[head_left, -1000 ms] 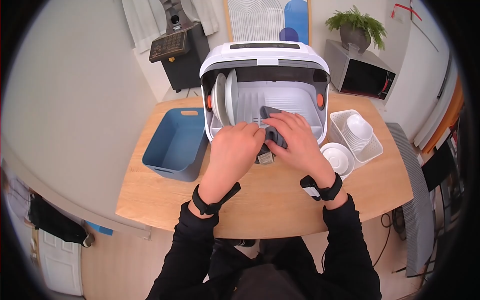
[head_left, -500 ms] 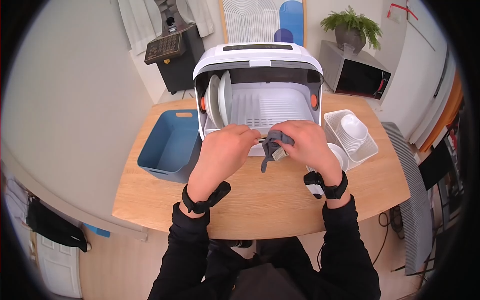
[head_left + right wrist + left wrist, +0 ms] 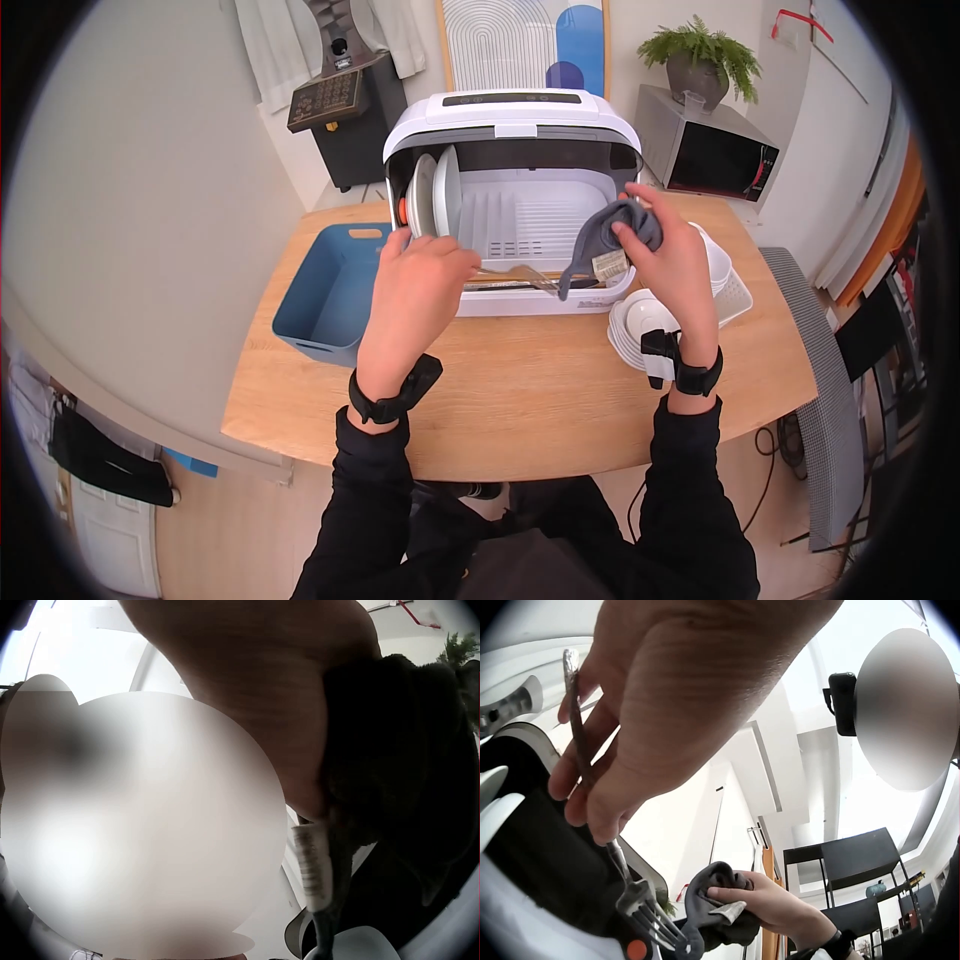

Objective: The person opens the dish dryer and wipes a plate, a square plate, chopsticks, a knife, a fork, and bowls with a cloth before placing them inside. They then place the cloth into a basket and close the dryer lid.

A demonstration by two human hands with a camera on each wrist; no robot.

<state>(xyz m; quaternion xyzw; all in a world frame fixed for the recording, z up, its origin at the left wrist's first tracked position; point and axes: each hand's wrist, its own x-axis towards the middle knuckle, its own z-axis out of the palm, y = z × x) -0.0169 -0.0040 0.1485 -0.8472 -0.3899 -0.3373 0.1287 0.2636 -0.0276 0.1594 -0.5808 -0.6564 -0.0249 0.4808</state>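
Between the thumb and fingers of my left hand (image 3: 415,290) is the handle of a metal fork (image 3: 525,273). In the left wrist view the fork's tines (image 3: 656,922) point away from that hand and overlap the edge of a grey cloth (image 3: 720,907). My right hand (image 3: 675,265) grips this cloth in a bunch, with one end hanging down and a white label (image 3: 609,265) showing. Both hands are over the front edge of a white dish cabinet (image 3: 480,303) with its front raised. Dark cloth (image 3: 405,765) fills much of the right wrist view.
Two white plates (image 3: 447,195) stand upright at the cabinet's left. A blue basin (image 3: 315,300) is to its left. On the right are stacked white dishes (image 3: 650,318) and a white basket (image 3: 737,300) holding bowls. Behind stands a microwave (image 3: 715,150) with a potted plant (image 3: 697,75).
My hands have moved apart: the right one went right and up with the cloth, the left one slightly left with the fork. The fork, earlier mostly covered, now shows between them.
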